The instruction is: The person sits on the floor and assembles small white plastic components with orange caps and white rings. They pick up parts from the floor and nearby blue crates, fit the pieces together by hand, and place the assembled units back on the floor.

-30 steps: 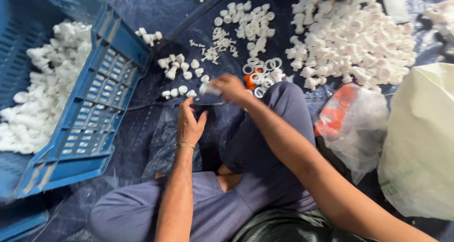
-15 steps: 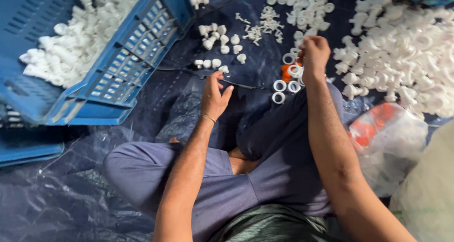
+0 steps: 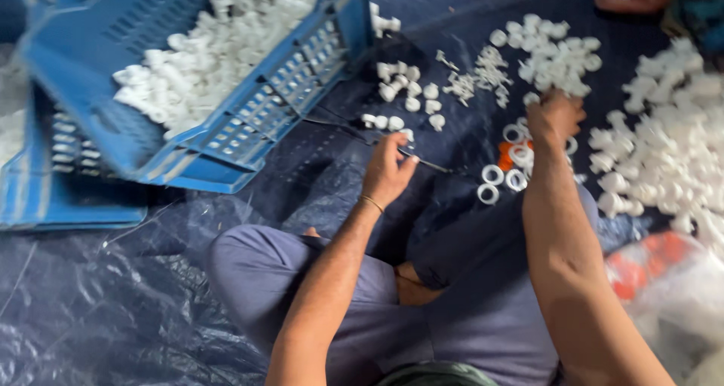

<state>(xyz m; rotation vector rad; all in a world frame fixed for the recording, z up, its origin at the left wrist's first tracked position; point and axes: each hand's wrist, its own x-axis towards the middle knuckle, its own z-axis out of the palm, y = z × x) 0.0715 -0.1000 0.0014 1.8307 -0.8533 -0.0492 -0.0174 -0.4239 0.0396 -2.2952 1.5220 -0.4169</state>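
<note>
White plastic rings (image 3: 507,167) lie in a small cluster on the dark blue tarp (image 3: 113,303) at centre right of the frame, some of them over an orange patch, just below the right hand (image 3: 554,116). That hand is curled, knuckles up, at the lower edge of a heap of small white fittings (image 3: 554,54); whether it grips anything cannot be told, as the fingers are turned away. The left hand (image 3: 386,173) sits just left of the frame's centre with fingers bent and thumb pressed toward them, seemingly pinching a small white piece (image 3: 407,135) at the fingertips. A thin dark cord (image 3: 354,129) runs across the tarp close to it. Above lie scattered white caps (image 3: 411,92). At upper left a blue plastic crate (image 3: 226,141) stands tilted, full of white fittings. A large pile of white fittings (image 3: 664,144) fills the right edge, with a clear plastic bag (image 3: 664,273) at lower right. The person sits cross-legged in grey-blue trousers (image 3: 467,310).
</note>
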